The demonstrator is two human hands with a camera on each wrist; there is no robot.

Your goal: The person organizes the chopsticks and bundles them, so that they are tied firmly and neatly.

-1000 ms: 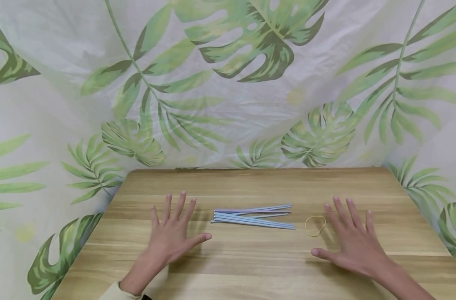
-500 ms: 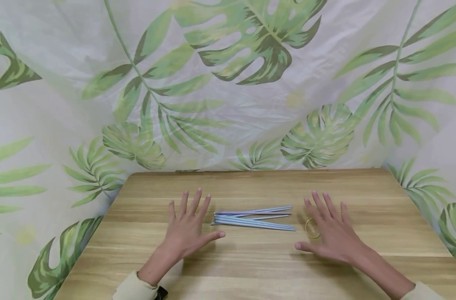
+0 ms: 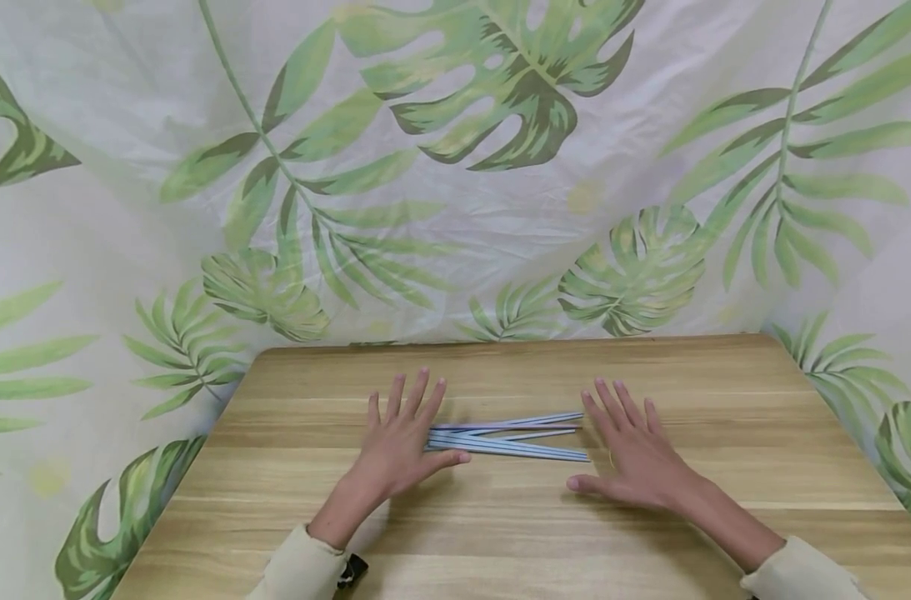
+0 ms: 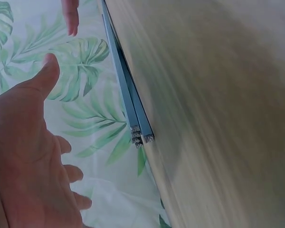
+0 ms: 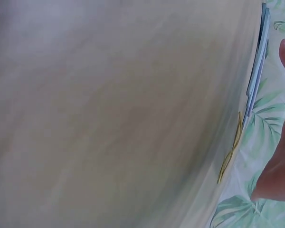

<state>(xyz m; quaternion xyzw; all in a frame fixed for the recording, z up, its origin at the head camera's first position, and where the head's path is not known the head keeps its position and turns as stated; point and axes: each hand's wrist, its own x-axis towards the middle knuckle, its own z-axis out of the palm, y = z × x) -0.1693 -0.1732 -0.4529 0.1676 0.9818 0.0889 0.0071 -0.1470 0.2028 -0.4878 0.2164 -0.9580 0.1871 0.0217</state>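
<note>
Several thin blue sticks [image 3: 523,451] lie on the wooden table in a loose fan, one of them more purple; their square ends [image 4: 142,135] show up close in the left wrist view. My left hand [image 3: 395,450] is held palm down with spread fingers over the left end of the sticks, hiding it in the head view. To the right of the sticks, my right hand [image 3: 641,460] is likewise spread, fingertips near their far ends. Beneath it lies a yellow rubber band [image 5: 231,150], mostly covered in the head view. Neither hand grips anything.
The wood-grain table [image 3: 500,533] has rounded back corners. Behind and beside it hangs a pale cloth [image 3: 395,192] printed with green leaves. Light sleeves [image 3: 301,567] cover both forearms, and a black object [image 3: 353,571] sits at the left wrist.
Both hands have moved inward toward the sticks, the left one rightward and the right one leftward over the rubber band. The sticks and the band lie where they were.
</note>
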